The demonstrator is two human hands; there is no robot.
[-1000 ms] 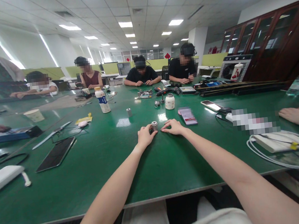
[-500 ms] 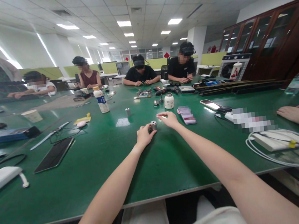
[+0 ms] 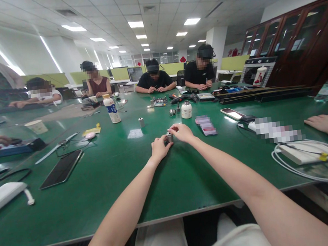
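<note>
A small silver metal cylinder [image 3: 169,138] stands upright on the green table, with a hole or recess in its top. My left hand [image 3: 159,148] grips its side between thumb and fingers. Over the cylinder's top is my right hand [image 3: 182,132], its fingertips pinched together at the rim. Whatever small piece may be between those fingertips is too small to make out. A second, similar metal cylinder [image 3: 141,122] stands farther back on the left.
Around my hands on the green table [image 3: 148,196] are a white jar [image 3: 186,110], a milk bottle [image 3: 111,109], a pink-screened phone [image 3: 206,126] and a dark tablet or phone [image 3: 61,169]. White cables [image 3: 275,161] coil at right, near another person's hand [image 3: 319,123]. Several people sit across.
My right hand has moved left and down onto the top of the metal cylinder, from a little apart on its right. My left hand keeps its grip on the cylinder.
</note>
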